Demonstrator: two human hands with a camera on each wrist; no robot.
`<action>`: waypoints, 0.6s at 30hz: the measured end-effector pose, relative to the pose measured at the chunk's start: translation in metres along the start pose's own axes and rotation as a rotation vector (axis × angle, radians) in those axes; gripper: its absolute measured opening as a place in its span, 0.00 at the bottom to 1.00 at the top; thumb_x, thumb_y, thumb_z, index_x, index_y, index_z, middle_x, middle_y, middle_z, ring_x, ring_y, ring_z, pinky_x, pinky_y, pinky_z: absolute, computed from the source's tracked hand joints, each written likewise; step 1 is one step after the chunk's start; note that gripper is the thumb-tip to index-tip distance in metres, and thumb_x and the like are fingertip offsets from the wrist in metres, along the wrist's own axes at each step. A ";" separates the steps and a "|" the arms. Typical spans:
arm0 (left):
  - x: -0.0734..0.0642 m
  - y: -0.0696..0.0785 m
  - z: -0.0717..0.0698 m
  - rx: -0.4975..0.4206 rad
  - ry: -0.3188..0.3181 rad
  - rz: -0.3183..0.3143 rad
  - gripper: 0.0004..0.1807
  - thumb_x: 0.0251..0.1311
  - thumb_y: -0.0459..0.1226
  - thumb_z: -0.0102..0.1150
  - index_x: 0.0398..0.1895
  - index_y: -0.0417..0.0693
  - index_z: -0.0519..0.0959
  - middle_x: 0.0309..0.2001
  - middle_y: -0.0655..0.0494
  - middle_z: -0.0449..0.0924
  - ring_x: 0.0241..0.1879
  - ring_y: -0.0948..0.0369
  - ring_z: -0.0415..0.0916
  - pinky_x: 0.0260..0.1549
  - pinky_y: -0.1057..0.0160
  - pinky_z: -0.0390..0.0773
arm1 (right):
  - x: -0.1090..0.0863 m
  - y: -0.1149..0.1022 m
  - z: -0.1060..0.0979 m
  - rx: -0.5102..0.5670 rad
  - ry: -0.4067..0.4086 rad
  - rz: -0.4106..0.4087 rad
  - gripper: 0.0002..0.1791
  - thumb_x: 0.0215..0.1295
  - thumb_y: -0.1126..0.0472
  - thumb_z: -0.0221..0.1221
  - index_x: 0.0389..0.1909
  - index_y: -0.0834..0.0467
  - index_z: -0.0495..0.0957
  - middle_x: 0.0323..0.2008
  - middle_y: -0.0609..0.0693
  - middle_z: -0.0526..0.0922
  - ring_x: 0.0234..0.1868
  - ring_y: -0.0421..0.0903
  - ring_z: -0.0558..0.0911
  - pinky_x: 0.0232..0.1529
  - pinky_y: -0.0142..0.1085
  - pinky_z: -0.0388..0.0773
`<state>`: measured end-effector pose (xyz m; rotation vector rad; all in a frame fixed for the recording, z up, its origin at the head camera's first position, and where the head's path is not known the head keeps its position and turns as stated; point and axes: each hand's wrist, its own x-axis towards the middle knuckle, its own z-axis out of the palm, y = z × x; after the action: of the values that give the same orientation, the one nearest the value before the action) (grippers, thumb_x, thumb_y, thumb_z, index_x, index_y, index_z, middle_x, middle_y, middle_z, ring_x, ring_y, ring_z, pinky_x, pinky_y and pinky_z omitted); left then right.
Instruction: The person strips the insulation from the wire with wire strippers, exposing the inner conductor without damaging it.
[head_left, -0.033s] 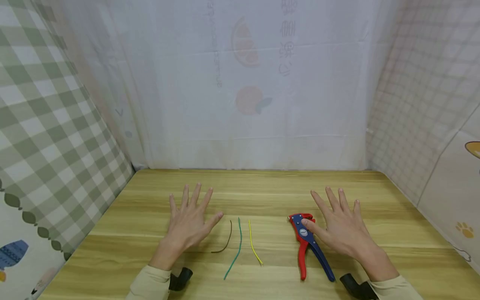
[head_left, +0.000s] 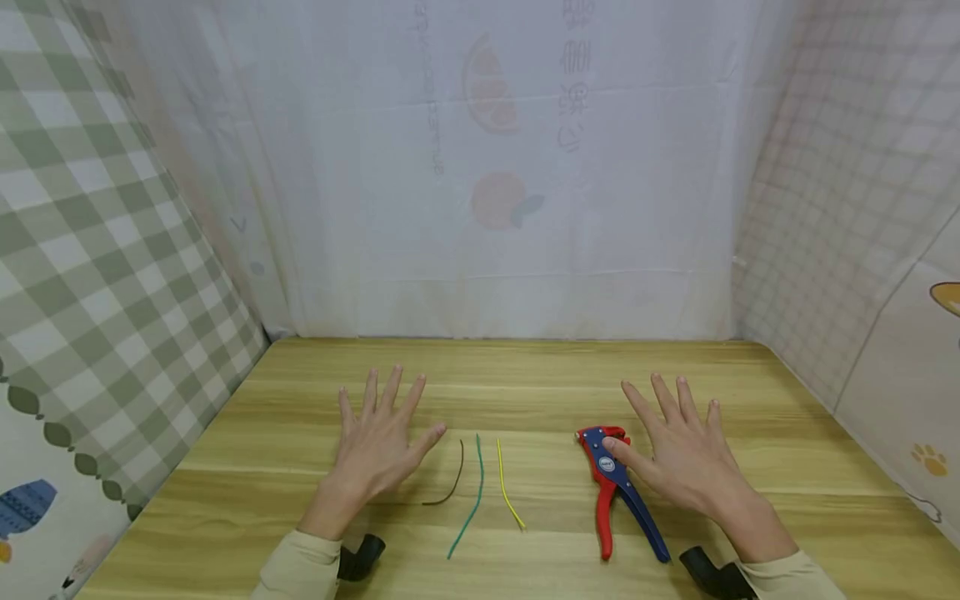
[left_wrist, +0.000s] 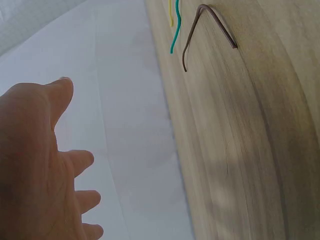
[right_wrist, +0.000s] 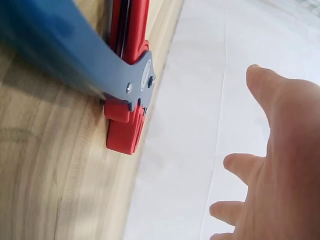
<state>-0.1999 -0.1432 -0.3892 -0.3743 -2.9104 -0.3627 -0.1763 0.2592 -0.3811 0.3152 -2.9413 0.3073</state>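
Note:
My left hand (head_left: 378,454) is held with its fingers straight and spread, left of three short wires. The brown wire (head_left: 456,477) is nearest to it and bends in a curve. Beside that lie a green wire (head_left: 478,498) and a yellow wire (head_left: 504,486). On the right, wire strippers (head_left: 609,467) with one red and one blue handle lie on the wooden table, handles toward me. Over their right edge spreads my right hand (head_left: 690,458), its thumb overlapping their head in the head view. The right wrist view shows this hand (right_wrist: 280,165) apart from the strippers. Both hands hold nothing.
Wood-grained table (head_left: 525,392) ends at a pale printed curtain (head_left: 360,208) at the back. Checked cloth (head_left: 112,183) hangs on the left, and a patterned sheet (head_left: 840,208) on the right. Black angled pieces (head_left: 362,558) sit by each wrist.

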 end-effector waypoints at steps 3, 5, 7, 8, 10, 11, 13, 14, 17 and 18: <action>0.001 0.001 0.000 0.007 -0.015 0.003 0.45 0.75 0.68 0.43 0.86 0.57 0.54 0.86 0.44 0.41 0.84 0.36 0.33 0.73 0.21 0.29 | 0.000 -0.001 -0.001 -0.012 -0.007 -0.001 0.50 0.72 0.26 0.53 0.84 0.51 0.57 0.80 0.74 0.53 0.79 0.82 0.47 0.67 0.85 0.38; 0.001 0.002 0.000 0.011 -0.031 0.007 0.45 0.75 0.68 0.43 0.85 0.56 0.55 0.86 0.44 0.43 0.84 0.36 0.34 0.73 0.22 0.30 | -0.001 -0.002 -0.003 -0.037 -0.019 0.004 0.50 0.71 0.25 0.53 0.83 0.53 0.60 0.78 0.74 0.58 0.78 0.81 0.54 0.67 0.84 0.40; 0.001 0.006 0.000 0.012 -0.040 0.016 0.44 0.75 0.68 0.44 0.84 0.55 0.59 0.85 0.43 0.47 0.84 0.35 0.37 0.74 0.22 0.32 | -0.003 -0.005 -0.006 -0.070 -0.030 0.024 0.49 0.70 0.25 0.55 0.79 0.55 0.66 0.74 0.73 0.68 0.73 0.79 0.65 0.66 0.83 0.49; 0.001 0.009 -0.001 0.012 -0.043 0.023 0.43 0.74 0.67 0.45 0.83 0.54 0.61 0.85 0.43 0.50 0.84 0.35 0.39 0.74 0.22 0.33 | -0.004 -0.007 -0.008 -0.079 -0.042 0.043 0.49 0.69 0.25 0.55 0.77 0.57 0.69 0.70 0.72 0.73 0.68 0.77 0.72 0.64 0.80 0.59; 0.000 0.015 -0.001 0.008 -0.032 0.042 0.41 0.74 0.65 0.50 0.80 0.52 0.67 0.83 0.43 0.57 0.84 0.35 0.44 0.74 0.22 0.36 | -0.006 -0.013 -0.012 -0.083 -0.080 0.090 0.46 0.68 0.25 0.57 0.69 0.60 0.77 0.55 0.67 0.85 0.51 0.69 0.84 0.51 0.68 0.78; -0.001 0.019 -0.001 0.009 -0.025 0.055 0.40 0.73 0.64 0.53 0.78 0.50 0.70 0.81 0.42 0.61 0.83 0.35 0.47 0.74 0.22 0.39 | -0.008 -0.016 -0.013 -0.078 -0.100 0.115 0.44 0.67 0.25 0.59 0.62 0.60 0.81 0.45 0.63 0.88 0.42 0.63 0.86 0.40 0.60 0.81; -0.003 0.027 -0.001 0.016 -0.011 0.090 0.35 0.72 0.60 0.58 0.72 0.48 0.75 0.76 0.42 0.69 0.79 0.36 0.58 0.75 0.24 0.48 | -0.013 -0.023 -0.013 -0.063 -0.152 0.155 0.38 0.67 0.25 0.59 0.45 0.60 0.84 0.29 0.56 0.84 0.28 0.52 0.82 0.23 0.46 0.73; -0.003 0.032 -0.001 0.018 -0.008 0.110 0.32 0.71 0.58 0.61 0.68 0.47 0.79 0.73 0.42 0.74 0.76 0.37 0.64 0.73 0.27 0.56 | -0.015 -0.027 -0.011 -0.059 -0.184 0.173 0.37 0.66 0.25 0.60 0.38 0.58 0.84 0.23 0.52 0.80 0.24 0.48 0.78 0.20 0.41 0.69; -0.005 0.047 0.000 0.033 -0.016 0.177 0.23 0.68 0.55 0.68 0.52 0.47 0.86 0.57 0.46 0.85 0.59 0.45 0.80 0.59 0.41 0.79 | -0.021 -0.038 -0.004 -0.085 -0.262 0.208 0.40 0.62 0.20 0.57 0.33 0.56 0.81 0.19 0.47 0.72 0.21 0.45 0.72 0.20 0.38 0.65; -0.005 0.053 0.001 0.040 -0.030 0.197 0.21 0.67 0.55 0.69 0.47 0.48 0.87 0.52 0.49 0.86 0.54 0.48 0.82 0.53 0.46 0.83 | -0.022 -0.041 -0.001 -0.102 -0.281 0.215 0.43 0.61 0.17 0.55 0.35 0.57 0.81 0.20 0.47 0.72 0.22 0.45 0.72 0.20 0.39 0.65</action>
<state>-0.1813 -0.0942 -0.3792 -0.6588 -2.8705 -0.2703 -0.1457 0.2246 -0.3764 0.0280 -3.2602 0.1487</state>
